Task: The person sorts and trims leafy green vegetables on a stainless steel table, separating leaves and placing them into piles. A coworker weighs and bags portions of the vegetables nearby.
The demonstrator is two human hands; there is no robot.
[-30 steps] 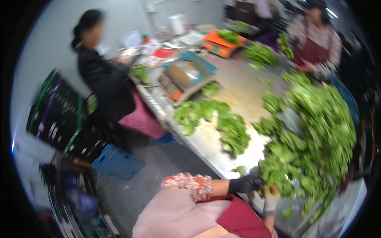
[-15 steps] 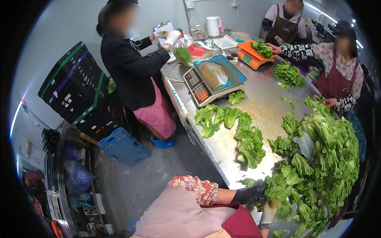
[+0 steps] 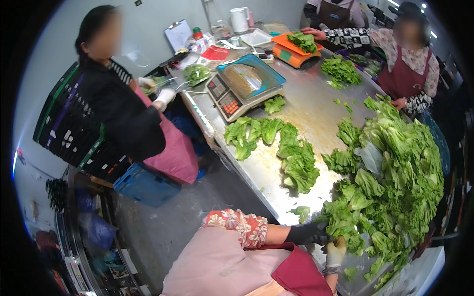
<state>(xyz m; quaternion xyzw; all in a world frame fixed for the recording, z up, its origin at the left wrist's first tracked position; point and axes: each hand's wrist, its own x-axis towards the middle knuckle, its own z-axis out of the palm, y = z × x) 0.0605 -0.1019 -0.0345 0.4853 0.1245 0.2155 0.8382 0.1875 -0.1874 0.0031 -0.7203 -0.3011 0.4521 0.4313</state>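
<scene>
My left hand (image 3: 312,234), in a black glove, is closed at the stem end of a bunch of green lettuce (image 3: 343,223) at the table's near edge. Just beside it, my right hand (image 3: 335,254), in a pale, stained glove, has its fingers curled against the same bunch. The leaves partly cover the fingertips. A big heap of lettuce (image 3: 412,165) rises on the right, with a piece of clear plastic (image 3: 370,158) among its leaves. Left of my hands a small loose leaf (image 3: 300,213) lies on the metal table (image 3: 261,180).
Lettuce heads (image 3: 298,165) lie mid-table. Beyond stand a weighing scale (image 3: 247,86), an orange scale (image 3: 296,52) holding greens, and a white kettle (image 3: 240,20). A co-worker (image 3: 123,108) stands at left by black crates (image 3: 69,130); two more work at the far right.
The view has shifted slightly. The left co-worker has turned and lowered their hands; a bag of greens now lies beside the scale. My hands stay close together at the lettuce.
</scene>
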